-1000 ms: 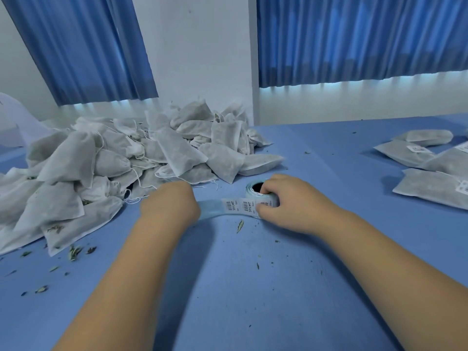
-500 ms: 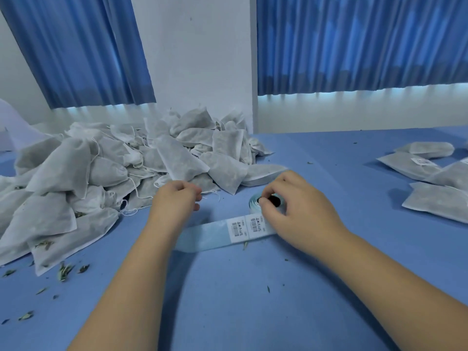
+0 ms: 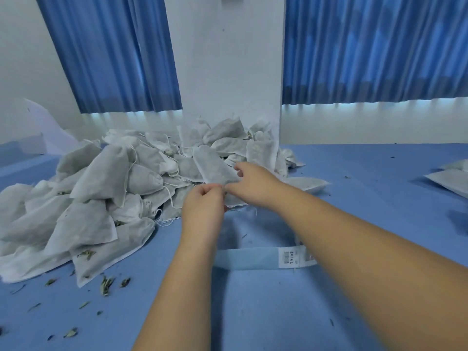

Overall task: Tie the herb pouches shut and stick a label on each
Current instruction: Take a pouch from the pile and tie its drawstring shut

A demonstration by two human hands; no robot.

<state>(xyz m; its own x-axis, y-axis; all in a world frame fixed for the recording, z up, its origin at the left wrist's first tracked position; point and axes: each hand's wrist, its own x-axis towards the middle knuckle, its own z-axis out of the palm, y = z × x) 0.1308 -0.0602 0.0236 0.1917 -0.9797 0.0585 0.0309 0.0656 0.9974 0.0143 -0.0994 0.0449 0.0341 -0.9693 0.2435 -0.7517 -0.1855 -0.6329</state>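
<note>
**Both hands on a pouch at the front of the pile**

Only the head view here, so everything below is placed relative to the big pile of pouches (image 3: 106,193).

Both hands meet right at the near-right edge of the pile. The left hand (image 3: 202,206) is curled, fingers pressed together with the tips pinched on something small at the pouch's edge. Could be the drawstring, could be a peeled label, honestly too small to tell. The right hand (image 3: 253,186) has its thumb and forefinger closed on the lower corner of one pouch (image 3: 215,168) that leans against the front of the pile, other fingers loosely spread above it. My guess is the right hand is steadying the pouch so the left can work on it.

So the pouch sits just above and between the two sets of fingertips, touching both.

The label strip (image 3: 255,258) lies flat on the blue table (image 3: 354,186), nearer the person than the pile, running under the right forearm. Handy spot, within easy reach between pouches. One barcode label (image 3: 288,257) shows on it.

A few finished-looking pouches (image 3: 448,178) lie well to the right of the pile, apart from it, probably the done stack. Herb crumbs (image 3: 106,285) are scattered just in front of the pile.
</note>
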